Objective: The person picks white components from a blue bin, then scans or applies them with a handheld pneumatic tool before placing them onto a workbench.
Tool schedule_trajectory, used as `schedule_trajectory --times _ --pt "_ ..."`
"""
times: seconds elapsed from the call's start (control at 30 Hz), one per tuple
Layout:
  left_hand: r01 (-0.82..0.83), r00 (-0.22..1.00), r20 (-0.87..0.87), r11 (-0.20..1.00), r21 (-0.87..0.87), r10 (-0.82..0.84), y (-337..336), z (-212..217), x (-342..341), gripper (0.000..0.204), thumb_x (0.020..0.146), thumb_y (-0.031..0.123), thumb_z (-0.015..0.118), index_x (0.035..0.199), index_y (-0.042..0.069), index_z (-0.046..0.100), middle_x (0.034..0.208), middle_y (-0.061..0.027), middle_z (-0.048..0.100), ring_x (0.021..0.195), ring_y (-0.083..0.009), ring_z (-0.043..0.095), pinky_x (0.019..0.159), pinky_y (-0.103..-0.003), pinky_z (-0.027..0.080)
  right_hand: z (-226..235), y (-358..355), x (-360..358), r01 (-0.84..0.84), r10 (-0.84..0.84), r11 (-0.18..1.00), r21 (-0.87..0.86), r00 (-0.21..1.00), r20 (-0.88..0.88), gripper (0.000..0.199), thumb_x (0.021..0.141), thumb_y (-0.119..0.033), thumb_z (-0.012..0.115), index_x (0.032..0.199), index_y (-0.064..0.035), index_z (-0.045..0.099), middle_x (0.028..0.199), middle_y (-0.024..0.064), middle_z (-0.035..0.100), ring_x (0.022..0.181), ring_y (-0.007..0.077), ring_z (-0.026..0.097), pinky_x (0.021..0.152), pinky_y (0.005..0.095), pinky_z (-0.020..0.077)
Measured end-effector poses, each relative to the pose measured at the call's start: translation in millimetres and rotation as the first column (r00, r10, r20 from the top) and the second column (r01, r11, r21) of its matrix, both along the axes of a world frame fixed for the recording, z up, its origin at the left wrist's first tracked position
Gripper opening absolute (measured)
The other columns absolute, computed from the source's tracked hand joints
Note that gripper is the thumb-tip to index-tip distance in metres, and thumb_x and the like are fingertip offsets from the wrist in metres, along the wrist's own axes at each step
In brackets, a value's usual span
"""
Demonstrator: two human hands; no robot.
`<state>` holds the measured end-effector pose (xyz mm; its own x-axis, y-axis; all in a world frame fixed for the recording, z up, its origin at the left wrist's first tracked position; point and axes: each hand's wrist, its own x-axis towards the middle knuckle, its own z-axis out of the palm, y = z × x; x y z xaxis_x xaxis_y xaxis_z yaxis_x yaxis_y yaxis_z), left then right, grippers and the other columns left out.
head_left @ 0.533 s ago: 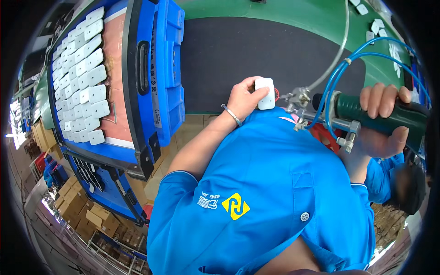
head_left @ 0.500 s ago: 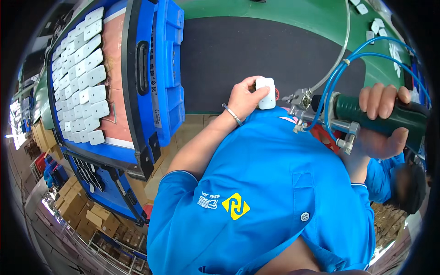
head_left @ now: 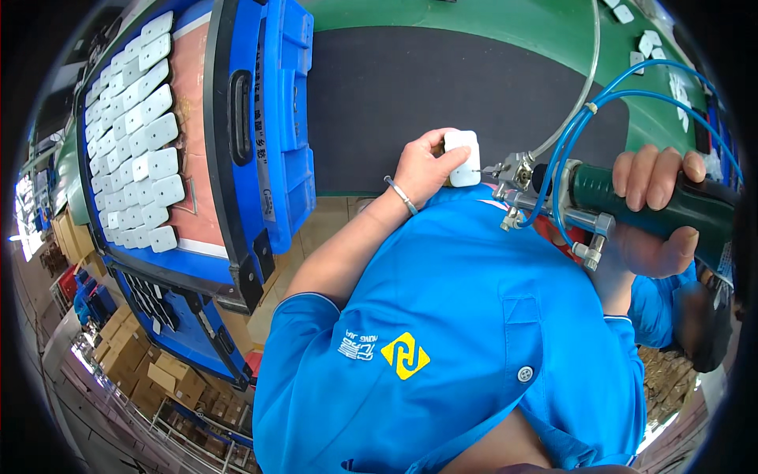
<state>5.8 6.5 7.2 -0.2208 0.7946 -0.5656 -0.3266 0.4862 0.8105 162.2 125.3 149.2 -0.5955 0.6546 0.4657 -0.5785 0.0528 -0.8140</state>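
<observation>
My left hand [head_left: 426, 164] pinches a white rounded-rectangular plastic piece [head_left: 463, 158], thumb on its face and the other fingers behind it. The piece stands on edge above the dark mat's near edge, just in front of my shirt. My right hand [head_left: 659, 201] is wrapped round the dark green barrel of a pneumatic hand tool [head_left: 604, 189], fingers over the top and thumb below. The tool's metal head [head_left: 517, 175] points left, and its thin tip reaches the right edge of the white piece; whether they touch I cannot tell.
Blue air hoses [head_left: 632, 93] and a clear tube [head_left: 588, 79] run from the tool. Left is a blue crate [head_left: 225, 118] with rows of white pieces [head_left: 130, 146]. A black mat [head_left: 410, 87] covers the green table [head_left: 537, 28]. Another person [head_left: 667, 316] is at right.
The tool has shifted slightly left. My left hand has turned the white piece a little, showing more of its face, and a red loop behind it is now hidden.
</observation>
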Motion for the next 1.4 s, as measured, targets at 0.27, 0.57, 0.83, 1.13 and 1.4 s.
schedule_trajectory --times 0.27,0.57,0.83,1.13,1.4 --pt "0.014 1.0 -0.018 1.0 0.025 -0.013 3.3 1.7 3.2 0.032 0.069 0.009 0.059 0.099 0.0 0.053 0.09 -0.0126 0.057 0.078 -0.0182 0.056 0.068 -0.026 0.048 3.0 -0.1 3.0 0.028 -0.028 0.999 0.033 1.0 0.009 0.05 0.074 -0.034 0.049 0.114 -0.0079 0.036 0.078 0.0021 0.05 0.062 0.0103 0.046 0.055 0.0238 0.0369" --pt "-0.003 0.999 -0.035 1.0 0.009 0.004 0.4 3.0 4.2 0.032 0.068 0.01 0.06 0.098 0.0 0.054 0.089 -0.0126 0.057 0.077 -0.0184 0.056 0.068 -0.026 0.048 -3.2 -1.1 0.4 -0.014 0.014 1.0 0.011 1.0 0.002 0.048 0.074 -0.033 0.049 0.112 -0.0074 0.038 0.076 0.0021 0.05 0.062 0.0104 0.047 0.053 0.024 0.0366" --pt "-0.002 0.992 -0.126 1.0 0.028 0.005 -4.7 -0.8 -0.5 0.032 0.069 0.01 0.059 0.098 0.001 0.054 0.09 -0.0128 0.057 0.077 -0.0184 0.056 0.067 -0.026 0.048 -5.2 -1.4 -0.3 0.018 -0.018 0.999 -0.049 1.0 -0.01 0.048 0.074 -0.035 0.049 0.111 -0.0071 0.039 0.075 0.0016 0.048 0.063 0.0102 0.046 0.056 0.0243 0.0366" --pt "-0.094 0.995 -0.039 0.995 0.045 0.096 -12.6 -9.6 -7.1 0.031 0.073 0.011 0.056 0.102 0.0 0.051 0.092 -0.0122 0.056 0.08 -0.0174 0.055 0.07 -0.025 0.046 11.6 6.5 12.9 0.049 -0.05 0.999 -0.012 0.997 -0.063 0.051 0.074 -0.037 0.048 0.113 -0.0085 0.035 0.075 0.0013 0.047 0.065 0.0104 0.046 0.06 0.0239 0.037" --pt "-0.004 0.995 0.098 0.994 0.106 -0.006 -4.6 2.7 0.0 0.031 0.078 0.013 0.054 0.105 -0.001 0.049 0.093 -0.0118 0.056 0.083 -0.0159 0.054 0.074 -0.024 0.045 9.6 2.3 1.6 -0.044 0.043 0.999 -0.017 0.997 -0.056 0.051 0.074 -0.037 0.047 0.115 -0.009 0.034 0.077 0.0018 0.048 0.064 0.011 0.046 0.058 0.0234 0.0376"
